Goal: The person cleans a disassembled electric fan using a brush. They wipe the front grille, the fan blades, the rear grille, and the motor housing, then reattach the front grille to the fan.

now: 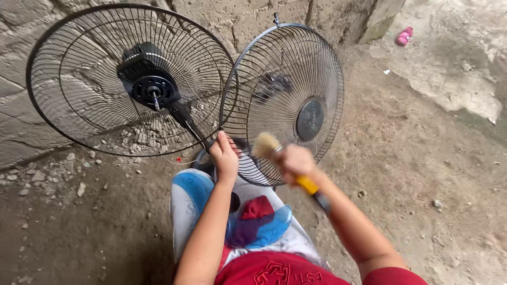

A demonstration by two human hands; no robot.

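My left hand (225,157) grips the lower rim of a loose round wire fan guard (288,68) with a dark centre disc, held upright in front of me. My right hand (294,161) is closed on a paintbrush (265,144) with pale bristles and a yellow handle, its bristles against the guard's lower wires. To the left stands the fan itself, its rear guard (79,100) and black motor hub (150,87) exposed, with the bare shaft pointing at me.
A rough block wall (243,18) rises behind the fan. The ground is packed dirt (412,158) with loose stones at the left. A small pink sandal (404,36) lies far right. My knees in patterned shorts (253,221) are below.
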